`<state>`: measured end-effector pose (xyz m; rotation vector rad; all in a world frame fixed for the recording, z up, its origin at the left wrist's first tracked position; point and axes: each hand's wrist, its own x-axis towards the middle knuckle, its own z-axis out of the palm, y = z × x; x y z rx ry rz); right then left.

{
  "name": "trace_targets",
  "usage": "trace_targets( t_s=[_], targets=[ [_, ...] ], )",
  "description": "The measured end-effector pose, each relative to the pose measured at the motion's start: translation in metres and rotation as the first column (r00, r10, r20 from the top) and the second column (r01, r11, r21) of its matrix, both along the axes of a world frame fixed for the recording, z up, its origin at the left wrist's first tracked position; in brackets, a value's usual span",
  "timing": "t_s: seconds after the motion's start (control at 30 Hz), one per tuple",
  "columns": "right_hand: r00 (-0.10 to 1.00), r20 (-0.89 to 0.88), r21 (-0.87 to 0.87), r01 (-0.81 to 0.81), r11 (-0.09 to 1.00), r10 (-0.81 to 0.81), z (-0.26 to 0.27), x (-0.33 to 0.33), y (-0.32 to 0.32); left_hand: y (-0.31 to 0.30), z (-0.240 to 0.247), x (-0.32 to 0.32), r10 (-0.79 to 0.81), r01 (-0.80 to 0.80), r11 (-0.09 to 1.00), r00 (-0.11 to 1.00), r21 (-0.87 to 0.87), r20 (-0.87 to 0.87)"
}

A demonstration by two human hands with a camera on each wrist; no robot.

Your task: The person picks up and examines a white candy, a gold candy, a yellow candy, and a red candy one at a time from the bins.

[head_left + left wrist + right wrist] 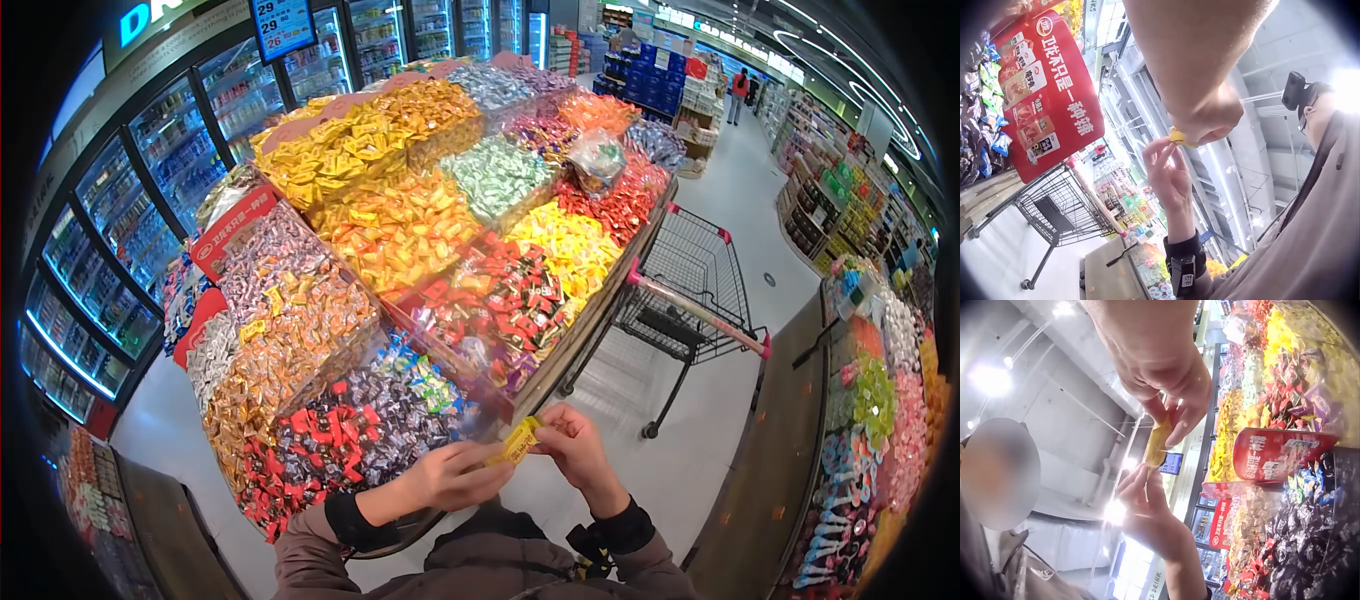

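Note:
A small yellow wrapped candy (520,440) is held between both hands in front of the body, near the candy stand's front edge. My left hand (457,476) pinches one end of it, and my right hand (578,448) pinches the other between thumb and fingertips. In the right wrist view the yellow wrapper (1158,444) spans the gap between the two sets of fingertips. The left wrist view shows only a bit of the candy (1176,135), the rest hidden by fingers. Dark and red wrapped candies (385,415) lie in the bin just beyond the left hand.
The large stand holds bins of orange (400,230), yellow (567,245) and red candies, split by clear dividers. A red sign (1047,94) stands on it. A shopping cart (690,290) is parked to the right. Glass-door fridges (180,150) line the left; another sweets shelf (870,400) stands right.

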<state>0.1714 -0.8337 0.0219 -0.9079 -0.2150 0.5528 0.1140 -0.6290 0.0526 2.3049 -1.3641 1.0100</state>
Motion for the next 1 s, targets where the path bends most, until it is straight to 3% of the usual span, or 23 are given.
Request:
trace_targets(
  t_s=[0.3,0.43,0.53,0.8,1.0],
  targets=[
    [0.99,0.128,-0.087,-0.042,0.995,0.053,0.018,0.055,0.045,0.047,0.013,0.019,0.128,-0.134,0.988,0.989,-0.081,-0.071],
    [0.981,0.181,-0.087,0.084,0.993,-0.067,0.031,0.108,0.055,0.07,-0.002,0.025,0.183,-0.292,0.891,0.932,-0.348,-0.312],
    [0.956,0.27,-0.15,0.164,0.975,-0.119,0.061,0.151,0.061,0.082,0.006,0.028,0.221,-0.407,0.816,0.876,-0.41,-0.429],
    [0.892,0.442,-0.163,0.187,0.969,-0.098,0.129,0.266,0.108,0.098,0.014,0.035,0.272,-0.545,0.757,0.765,-0.361,-0.584],
    [0.882,0.461,-0.121,0.17,0.978,-0.096,0.14,0.356,0.158,0.104,0.011,0.052,0.283,-0.645,0.697,0.65,-0.315,-0.706]
  ],
)
